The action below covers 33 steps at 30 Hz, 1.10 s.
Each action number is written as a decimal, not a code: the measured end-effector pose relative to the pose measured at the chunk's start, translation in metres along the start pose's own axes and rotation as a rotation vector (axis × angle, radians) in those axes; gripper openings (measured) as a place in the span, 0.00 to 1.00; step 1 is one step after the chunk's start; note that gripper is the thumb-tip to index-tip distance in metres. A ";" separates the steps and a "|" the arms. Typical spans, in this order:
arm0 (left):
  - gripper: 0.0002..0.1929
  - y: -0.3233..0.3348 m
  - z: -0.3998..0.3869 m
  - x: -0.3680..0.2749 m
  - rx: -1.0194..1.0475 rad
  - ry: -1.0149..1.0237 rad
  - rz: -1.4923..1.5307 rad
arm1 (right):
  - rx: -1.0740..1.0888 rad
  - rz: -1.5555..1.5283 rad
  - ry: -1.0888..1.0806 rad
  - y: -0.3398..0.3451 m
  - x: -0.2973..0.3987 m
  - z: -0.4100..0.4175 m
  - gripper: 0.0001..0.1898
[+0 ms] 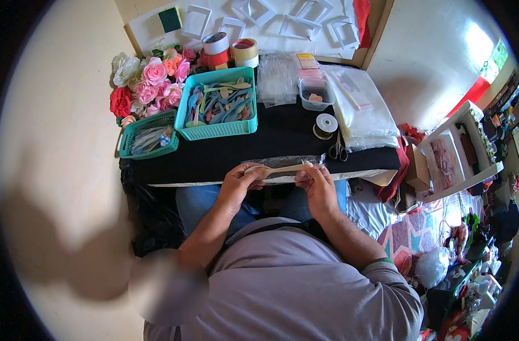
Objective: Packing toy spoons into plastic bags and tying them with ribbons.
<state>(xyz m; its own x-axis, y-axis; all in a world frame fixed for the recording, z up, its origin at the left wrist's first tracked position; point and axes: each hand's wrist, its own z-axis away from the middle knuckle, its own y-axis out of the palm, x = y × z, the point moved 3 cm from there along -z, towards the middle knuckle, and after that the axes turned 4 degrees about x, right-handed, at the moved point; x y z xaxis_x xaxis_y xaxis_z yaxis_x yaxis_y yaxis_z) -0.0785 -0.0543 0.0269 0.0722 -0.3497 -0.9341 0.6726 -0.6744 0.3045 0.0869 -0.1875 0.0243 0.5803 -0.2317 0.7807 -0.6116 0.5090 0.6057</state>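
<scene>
Between my two hands, at the front edge of the black-covered table, lies a pale beige plastic utensil (285,169) with a clear plastic sleeve (281,162) around or against it; which one is unclear. My left hand (243,179) grips the wide end, whose shape the fingers partly cover. My right hand (318,181) pinches the handle end and the sleeve. Beyond them stands a teal basket (219,131) of coloured plastic spoons and forks (225,102). A smaller teal basket (150,154) at the left holds thin items in clear wrapping.
Scissors (338,150) and a spool (326,123) lie right of centre. Behind are a clear tub (317,98), plastic bags (278,79), large clear sheets (366,106), tape rolls (244,50) and artificial flowers (153,83). A white rack (460,153) stands at the right.
</scene>
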 end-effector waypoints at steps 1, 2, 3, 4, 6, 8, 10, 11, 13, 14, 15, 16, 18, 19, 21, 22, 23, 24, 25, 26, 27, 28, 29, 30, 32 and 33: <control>0.13 0.000 0.000 0.000 0.002 -0.005 0.006 | 0.001 0.000 -0.001 0.001 0.001 0.000 0.07; 0.14 0.001 0.000 0.001 0.005 -0.010 0.011 | 0.011 0.005 -0.011 0.001 0.001 0.000 0.07; 0.14 0.001 0.000 0.001 0.005 -0.011 0.011 | 0.020 0.010 -0.021 0.001 0.002 0.001 0.06; 0.14 0.001 0.000 0.001 0.005 -0.011 0.010 | 0.019 0.010 -0.020 0.001 0.002 0.001 0.06; 0.14 0.000 0.000 0.002 0.005 -0.010 0.009 | 0.021 0.019 -0.015 0.002 0.002 0.001 0.07; 0.13 -0.001 0.000 0.003 0.014 -0.008 0.011 | 0.010 0.019 0.011 0.003 0.002 0.003 0.06; 0.13 0.000 0.001 0.001 0.002 -0.006 -0.004 | 0.000 0.021 0.033 0.001 0.002 0.002 0.06; 0.14 0.001 0.001 0.001 -0.011 -0.006 -0.019 | 0.000 -0.006 0.043 -0.002 0.000 0.001 0.06; 0.13 -0.001 0.000 0.000 -0.008 -0.001 -0.016 | 0.000 -0.033 0.054 -0.004 -0.001 0.001 0.06; 0.13 -0.001 0.000 0.000 -0.005 0.002 -0.013 | -0.009 -0.047 0.042 -0.003 0.000 0.001 0.06; 0.13 -0.001 0.000 0.000 -0.006 0.001 -0.013 | -0.020 -0.062 0.031 -0.004 0.001 0.001 0.06; 0.13 -0.001 0.001 -0.002 -0.010 0.000 -0.017 | -0.021 -0.061 0.032 -0.003 0.001 0.001 0.06; 0.13 -0.002 0.001 -0.002 -0.015 -0.001 -0.020 | -0.044 -0.022 -0.008 -0.003 0.002 0.001 0.06; 0.13 -0.003 0.001 -0.001 -0.012 0.008 -0.023 | -0.044 -0.021 -0.007 -0.003 0.002 0.001 0.06; 0.13 -0.004 0.000 -0.001 -0.009 0.017 -0.026 | -0.043 -0.005 -0.019 -0.002 0.002 0.000 0.05; 0.13 -0.004 0.000 -0.001 -0.013 0.016 -0.035 | -0.043 -0.005 -0.019 -0.003 0.002 -0.001 0.05; 0.12 -0.004 0.000 -0.001 -0.017 0.015 -0.044 | -0.047 0.001 -0.042 -0.005 0.001 -0.002 0.05; 0.12 -0.005 0.000 0.000 -0.018 0.014 -0.044 | -0.052 0.007 -0.064 -0.006 0.001 -0.003 0.05; 0.12 -0.006 -0.001 0.001 -0.008 0.016 -0.048 | -0.053 0.007 -0.063 -0.006 0.001 -0.003 0.05; 0.12 -0.006 -0.001 0.002 0.001 0.018 -0.053 | -0.044 0.012 -0.068 -0.006 0.002 -0.004 0.05; 0.12 -0.006 -0.001 0.002 0.002 0.017 -0.053 | -0.035 0.017 -0.074 -0.006 0.002 -0.004 0.05; 0.12 -0.006 -0.001 0.003 -0.002 0.011 -0.044 | -0.037 0.017 -0.074 -0.006 0.001 -0.004 0.05; 0.12 -0.006 -0.001 0.003 -0.005 0.006 -0.036 | -0.038 0.029 -0.088 -0.008 0.001 -0.005 0.05; 0.12 -0.006 -0.001 0.003 -0.005 0.005 -0.036 | -0.039 0.040 -0.102 -0.009 0.000 -0.006 0.05; 0.12 -0.006 -0.001 0.004 -0.005 -0.011 -0.029 | -0.037 0.051 -0.118 -0.009 -0.001 -0.006 0.05; 0.12 -0.006 -0.002 0.005 -0.005 -0.012 -0.030 | -0.035 0.063 -0.135 -0.009 -0.001 -0.006 0.04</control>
<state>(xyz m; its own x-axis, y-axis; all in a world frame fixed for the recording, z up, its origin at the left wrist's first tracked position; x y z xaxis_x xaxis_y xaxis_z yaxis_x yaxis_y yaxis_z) -0.0811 -0.0507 0.0204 0.0435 -0.3374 -0.9404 0.6777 -0.6816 0.2759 0.0957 -0.1868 0.0171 0.4622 -0.3066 0.8321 -0.6240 0.5543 0.5509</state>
